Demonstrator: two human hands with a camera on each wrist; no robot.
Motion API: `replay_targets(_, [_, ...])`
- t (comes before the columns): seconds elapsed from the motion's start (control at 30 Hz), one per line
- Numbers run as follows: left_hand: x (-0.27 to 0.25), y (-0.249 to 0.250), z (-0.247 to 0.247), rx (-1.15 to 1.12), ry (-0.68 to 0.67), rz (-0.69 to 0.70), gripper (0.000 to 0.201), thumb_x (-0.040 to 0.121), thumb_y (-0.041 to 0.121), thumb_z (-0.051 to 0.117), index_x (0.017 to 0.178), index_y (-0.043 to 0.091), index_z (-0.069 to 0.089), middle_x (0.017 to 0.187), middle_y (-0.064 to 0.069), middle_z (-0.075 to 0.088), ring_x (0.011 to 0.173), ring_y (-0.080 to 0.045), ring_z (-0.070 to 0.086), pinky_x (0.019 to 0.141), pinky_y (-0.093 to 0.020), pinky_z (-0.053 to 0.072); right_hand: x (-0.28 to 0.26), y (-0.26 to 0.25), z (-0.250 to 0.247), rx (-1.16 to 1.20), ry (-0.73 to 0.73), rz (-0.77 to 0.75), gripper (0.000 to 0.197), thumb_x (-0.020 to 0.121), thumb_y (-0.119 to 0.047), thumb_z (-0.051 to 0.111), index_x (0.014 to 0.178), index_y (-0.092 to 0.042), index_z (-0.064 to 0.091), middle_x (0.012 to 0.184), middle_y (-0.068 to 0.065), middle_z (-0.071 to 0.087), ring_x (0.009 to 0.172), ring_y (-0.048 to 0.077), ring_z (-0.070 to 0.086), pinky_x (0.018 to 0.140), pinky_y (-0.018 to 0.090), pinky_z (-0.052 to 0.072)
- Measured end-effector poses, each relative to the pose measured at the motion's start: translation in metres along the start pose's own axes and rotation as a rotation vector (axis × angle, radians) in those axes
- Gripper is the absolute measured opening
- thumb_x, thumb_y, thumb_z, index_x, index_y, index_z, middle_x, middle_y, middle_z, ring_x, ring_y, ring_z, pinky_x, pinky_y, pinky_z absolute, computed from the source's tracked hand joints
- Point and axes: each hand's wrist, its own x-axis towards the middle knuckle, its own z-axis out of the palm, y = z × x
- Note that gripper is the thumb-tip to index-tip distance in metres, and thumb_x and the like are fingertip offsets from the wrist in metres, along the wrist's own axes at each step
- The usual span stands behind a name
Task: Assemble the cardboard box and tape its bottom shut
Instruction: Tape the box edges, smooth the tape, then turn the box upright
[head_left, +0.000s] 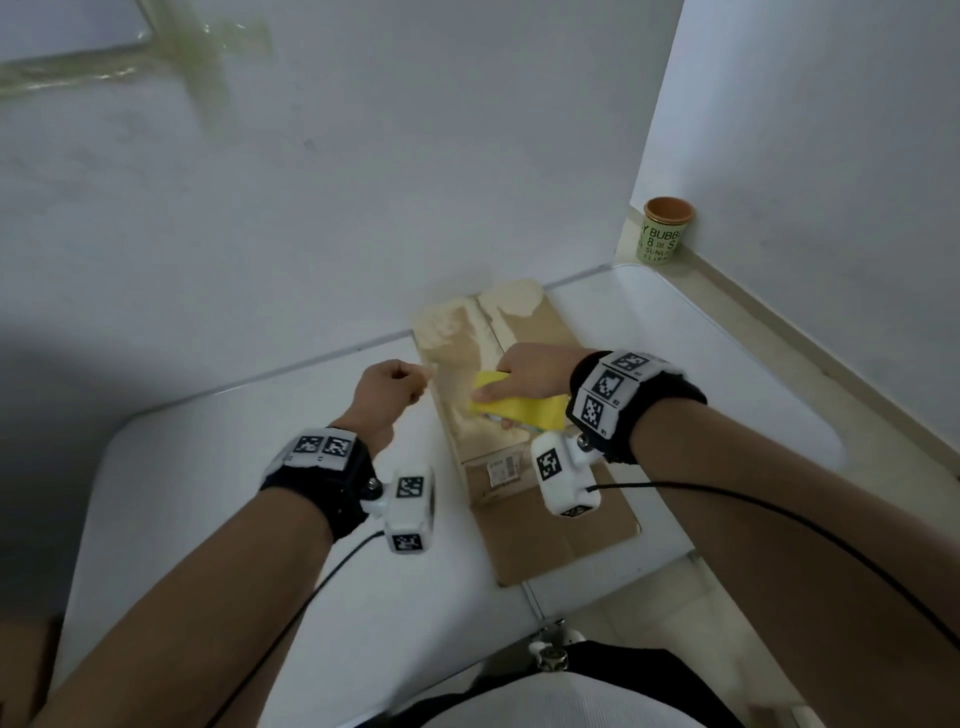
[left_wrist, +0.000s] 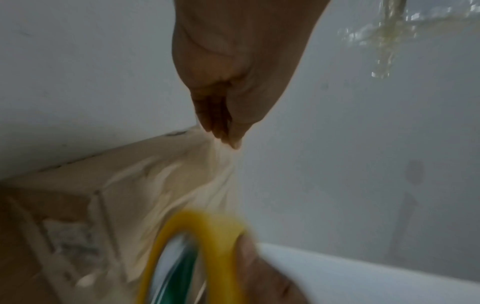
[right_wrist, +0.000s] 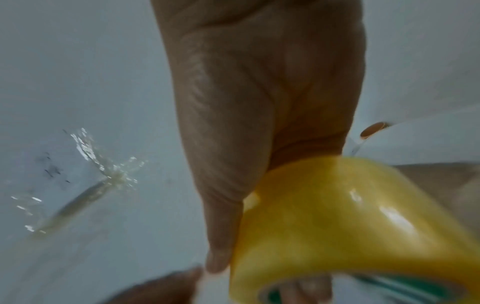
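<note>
A brown cardboard box lies lengthwise on the white table, its far end patched with pale old tape and a label on its middle. Over the box my right hand grips a yellow tape roll; in the right wrist view the thumb lies along the tape roll. To the left of the box my left hand pinches the free end of a clear tape strip. That strip stretches from my left hand's fingertips down to the tape roll.
A green paper cup stands on the ledge at the back right, in the wall corner. Old tape strips stick to the wall at the upper left. Cables run from both wrist cameras toward my body.
</note>
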Motion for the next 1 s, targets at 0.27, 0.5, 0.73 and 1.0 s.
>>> replay_targets(0.27, [0.002,0.009,-0.012,0.001,-0.034,-0.006,0.01,0.088,0.013,0.068,0.084,0.004,0.063,0.076,-0.003,0.059,0.068,-0.014,0.051,0.079,-0.026,0.05,-0.025,0.03,-0.002,0.474,-0.119,0.159,0.057,0.09,-0.056,0.052,0.113,-0.005,0.062,0.101,0.007,0.069,0.093,0.025,0.066,0.084,0.033,0.053])
replay_targets(0.5, [-0.003,-0.004,-0.006,0.027,0.013,-0.033,0.008,0.087,0.008,0.068,0.083,0.002,0.065,0.079,-0.008,0.062,0.069,-0.015,0.052,0.07,-0.022,0.047,-0.036,0.041,0.001,0.309,-0.204,0.074,0.048,0.09,-0.034,0.062,0.123,0.001,0.059,0.121,0.021,0.064,0.108,0.035,0.062,0.1,0.043,0.046])
replay_targets(0.73, [-0.011,-0.008,0.005,-0.018,0.04,0.016,0.009,0.084,0.012,0.07,0.078,0.006,0.066,0.078,-0.003,0.065,0.072,-0.014,0.055,0.075,-0.027,0.049,-0.036,0.038,-0.007,-0.169,-0.114,0.111,0.052,0.082,-0.052,0.065,0.108,-0.007,0.069,0.097,0.01,0.071,0.082,0.02,0.061,0.083,0.035,0.049])
replay_targets(1.0, [-0.017,0.0,-0.009,-0.17,0.165,0.069,0.014,0.088,0.008,0.065,0.075,0.012,0.062,0.073,-0.001,0.059,0.068,-0.013,0.051,0.077,-0.026,0.048,-0.044,0.04,-0.019,-0.284,0.165,0.201,0.052,0.089,-0.049,0.058,0.063,-0.008,0.041,0.064,0.0,0.042,0.063,0.018,0.044,0.06,0.027,0.034])
